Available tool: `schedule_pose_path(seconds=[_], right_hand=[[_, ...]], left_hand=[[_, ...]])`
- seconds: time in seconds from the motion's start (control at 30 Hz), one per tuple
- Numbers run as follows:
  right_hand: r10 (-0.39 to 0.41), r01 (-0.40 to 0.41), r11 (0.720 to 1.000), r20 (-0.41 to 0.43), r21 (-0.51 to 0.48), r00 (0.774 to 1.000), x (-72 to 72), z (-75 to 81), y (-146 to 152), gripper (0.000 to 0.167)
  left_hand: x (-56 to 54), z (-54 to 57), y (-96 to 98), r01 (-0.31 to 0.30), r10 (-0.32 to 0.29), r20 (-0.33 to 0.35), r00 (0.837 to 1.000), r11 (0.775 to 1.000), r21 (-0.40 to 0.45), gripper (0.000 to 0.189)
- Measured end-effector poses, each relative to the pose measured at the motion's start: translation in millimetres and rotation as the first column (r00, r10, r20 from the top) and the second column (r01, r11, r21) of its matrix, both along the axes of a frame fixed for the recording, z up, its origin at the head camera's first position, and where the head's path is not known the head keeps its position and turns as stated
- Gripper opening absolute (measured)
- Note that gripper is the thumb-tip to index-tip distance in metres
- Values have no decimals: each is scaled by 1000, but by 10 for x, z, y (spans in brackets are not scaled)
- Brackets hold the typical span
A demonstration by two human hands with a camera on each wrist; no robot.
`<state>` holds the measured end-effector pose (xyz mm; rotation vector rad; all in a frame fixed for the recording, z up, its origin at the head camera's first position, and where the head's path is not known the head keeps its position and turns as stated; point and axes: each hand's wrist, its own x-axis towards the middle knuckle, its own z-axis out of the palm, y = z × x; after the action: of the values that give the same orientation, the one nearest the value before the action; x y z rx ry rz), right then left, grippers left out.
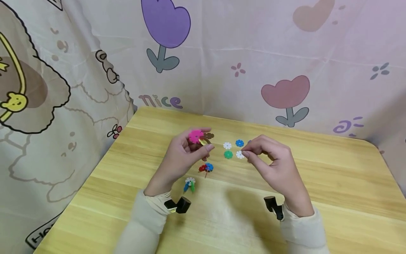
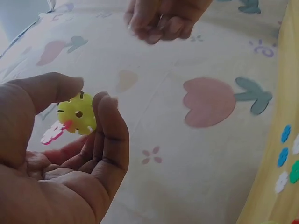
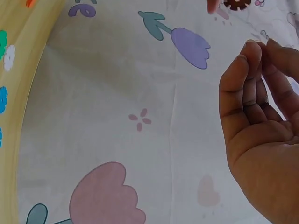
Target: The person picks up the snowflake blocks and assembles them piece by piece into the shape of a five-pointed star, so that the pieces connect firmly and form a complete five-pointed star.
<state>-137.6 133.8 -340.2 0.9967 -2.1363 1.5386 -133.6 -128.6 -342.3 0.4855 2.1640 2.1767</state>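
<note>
My left hand (image 1: 185, 151) pinches a small cluster of notched plastic discs between thumb and fingers. The cluster has a pink disc (image 1: 196, 136), a brown disc (image 1: 208, 135) and a yellow disc (image 2: 77, 113). To the right, my right hand (image 1: 274, 160) is raised over the table with thumb and index fingertips together. Nothing shows between those fingertips in the right wrist view. In the head view they overlap a white disc (image 1: 239, 154). Close by are another white disc (image 1: 227, 145), a green disc (image 1: 228, 155) and a blue disc (image 1: 239, 143).
Below my left hand stands a joined red and blue disc piece (image 1: 209, 167). Nearer to me is a white disc (image 1: 190, 181) with blue and green discs slotted in. The wooden table (image 1: 342, 173) meets a printed cloth (image 1: 222, 91) at its back and left.
</note>
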Motion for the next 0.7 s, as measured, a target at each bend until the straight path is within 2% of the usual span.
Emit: schedule_pose_path(seconds=[0.13,0.23,0.3,0.4,0.47,0.5,0.6,0.7], right_hand=[[-34,35,997,-5,65,999,-48,-48,-9,25],[-73,55,974,75,219,994,-150,-173,-20,18],[-99,32,928,164,371,981,-278,-273,-49,15],[-139,-50,809,273,586,952,-535,-419,-136,19],[-157,-106,732,318,673,935,-707,-510,-207,26],[-164,-131,703,339,699,926,-777,-555,-240,30],[-187,-181,648,384,740,904,-912,-685,-316,35],[-212,-176,620,380,764,900,-958,-777,-366,36]], left_hand=[[-11,20,-36,-6,6,-15,1000,1000,17,40],[-5,19,-19,26,-26,1,1000,1000,-17,36],[-4,20,-11,48,-48,13,999,998,-35,34],[1,19,-20,59,-58,22,998,997,-46,32],[3,18,-35,59,-58,27,998,997,-45,31],[7,20,-43,62,-61,31,998,997,-44,31],[16,27,-54,81,-80,38,996,996,-47,30],[27,42,-54,93,-92,31,995,994,-48,30]])
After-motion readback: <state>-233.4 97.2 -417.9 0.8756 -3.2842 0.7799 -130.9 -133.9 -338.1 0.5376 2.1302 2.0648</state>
